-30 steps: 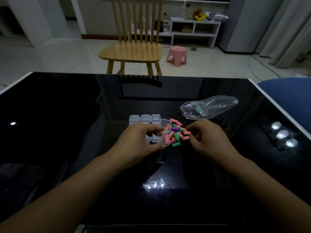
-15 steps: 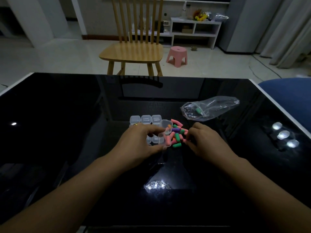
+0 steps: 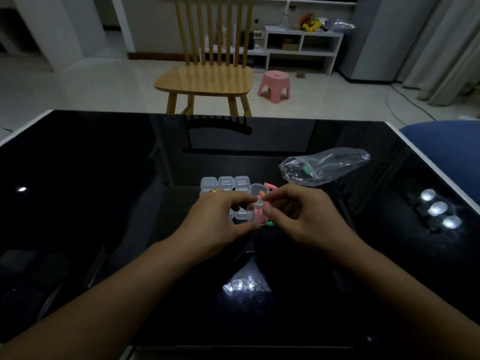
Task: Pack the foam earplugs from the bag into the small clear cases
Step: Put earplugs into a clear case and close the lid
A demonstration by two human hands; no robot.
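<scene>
Bringing an earplug over from the pile, the right hand (image 3: pixel 301 216) now pinches it into the open case (image 3: pixel 257 203) gripped by the left hand (image 3: pixel 218 216), so this case is filling

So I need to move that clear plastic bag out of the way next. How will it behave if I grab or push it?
The plastic bag looks thin and crinkled, so it is probably floppy and will collapse under the fingers. It seems nearly empty, one green earplug showing inside, so likely very light. On the glossy black table it may slide rather than stay put.
</scene>
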